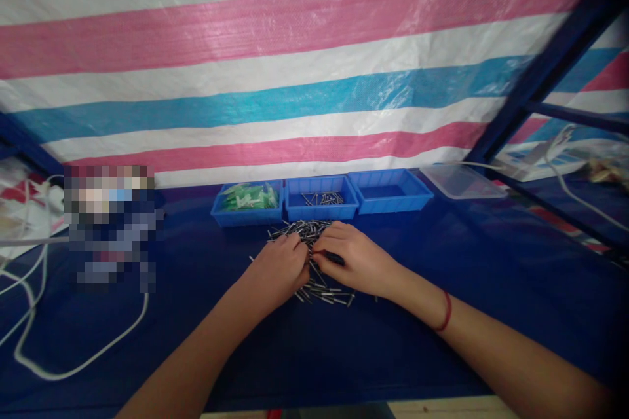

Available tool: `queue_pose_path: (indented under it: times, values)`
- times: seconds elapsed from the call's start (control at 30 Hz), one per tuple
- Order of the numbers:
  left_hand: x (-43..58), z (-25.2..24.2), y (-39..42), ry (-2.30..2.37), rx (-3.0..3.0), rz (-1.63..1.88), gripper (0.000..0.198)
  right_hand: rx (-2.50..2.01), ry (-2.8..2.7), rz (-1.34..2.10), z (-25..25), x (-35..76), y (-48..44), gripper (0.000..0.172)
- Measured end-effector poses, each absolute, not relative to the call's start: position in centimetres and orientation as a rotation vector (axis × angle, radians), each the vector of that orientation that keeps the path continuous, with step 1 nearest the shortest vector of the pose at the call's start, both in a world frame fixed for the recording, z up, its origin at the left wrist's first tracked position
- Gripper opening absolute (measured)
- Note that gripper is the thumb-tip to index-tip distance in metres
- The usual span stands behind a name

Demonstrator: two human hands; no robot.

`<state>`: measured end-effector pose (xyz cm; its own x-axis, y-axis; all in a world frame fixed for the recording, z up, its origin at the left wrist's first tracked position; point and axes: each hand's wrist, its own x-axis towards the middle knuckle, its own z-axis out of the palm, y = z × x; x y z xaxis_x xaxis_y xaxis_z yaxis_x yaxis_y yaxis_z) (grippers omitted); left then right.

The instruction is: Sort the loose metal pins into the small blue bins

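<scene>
My left hand (285,263) is closed over a pile of thin metal screws or pins (322,291) on the blue table; whatever it pinches is hidden by the fingers. My right hand (361,255) faces it, fingers curled around a slim dark tool with a reddish tip (333,256), its exact kind unclear. The tool's tip points toward my left fingertips, and the two hands nearly touch. Just behind the pile stands a blue bin (320,211) with several similar metal pieces (322,199) lying in it.
To the left is a blue bin (248,216) with green packets (250,196); another blue bin (392,203) stands right. A clear plastic lid (462,182) lies beyond it. White cables (83,366) and a pixelated area occupy the left. A striped sheet (295,65) hangs behind.
</scene>
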<state>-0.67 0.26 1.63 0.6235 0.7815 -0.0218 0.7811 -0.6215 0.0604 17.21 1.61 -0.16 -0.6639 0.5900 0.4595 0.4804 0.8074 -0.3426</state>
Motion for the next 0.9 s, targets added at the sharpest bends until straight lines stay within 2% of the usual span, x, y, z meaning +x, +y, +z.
queue_pose_path:
  times: [0.27,0.43,0.57,0.63,0.9]
  values:
    - [-1.2,2.2,0.1,1.465,2.822,0.052,0.016,-0.849,-2.475,0.238,-0.7,17.1,1.6,0.011]
    - [-1.1,2.4,0.7,1.363,2.746,0.36,0.017,-0.949,-2.407,0.223,-0.9,17.3,1.8,0.015]
    - [-0.5,2.1,1.0,1.27,2.49,0.741,0.011,-0.989,-2.311,0.281,-0.5,17.4,1.6,0.017]
    - [-0.2,2.0,1.1,1.266,2.333,0.898,0.015,-0.986,-2.265,0.315,-0.3,17.4,1.5,0.019]
    - [-0.2,2.0,1.1,1.202,2.203,1.037,0.01,-0.943,-2.139,0.378,0.1,17.4,1.2,0.019]
